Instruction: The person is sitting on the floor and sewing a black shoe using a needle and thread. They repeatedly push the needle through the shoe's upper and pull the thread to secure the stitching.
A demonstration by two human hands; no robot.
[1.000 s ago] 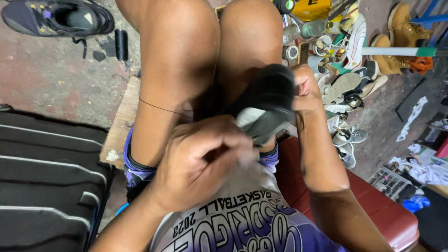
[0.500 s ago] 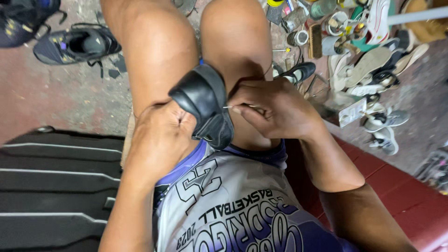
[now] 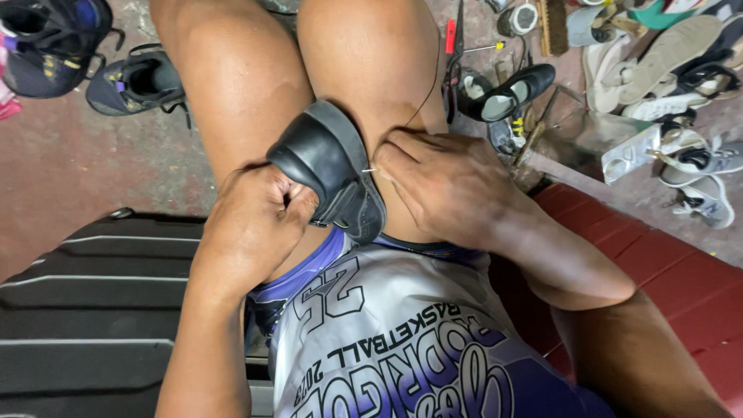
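Note:
A black leather shoe (image 3: 329, 166) rests between my thighs, its sole turned toward the right. My left hand (image 3: 255, 220) grips the shoe from the left, fingers curled into its opening. At the shoe's right edge my right hand (image 3: 445, 182) pinches a thin needle (image 3: 371, 171) against the sole. A dark thread (image 3: 430, 85) runs up from that hand across my right thigh.
A matching black shoe (image 3: 507, 93) lies on the floor at upper right beside scissors with a red handle (image 3: 451, 46). Several sandals and sneakers (image 3: 681, 70) pile at the far right. Dark sneakers (image 3: 131, 77) lie upper left. A black suitcase (image 3: 85, 310) is at left, a red bench (image 3: 681, 279) under me.
The shoe has been turned and brought lower onto my lap. My right hand moved from behind the shoe to its right edge and now pinches the needle there.

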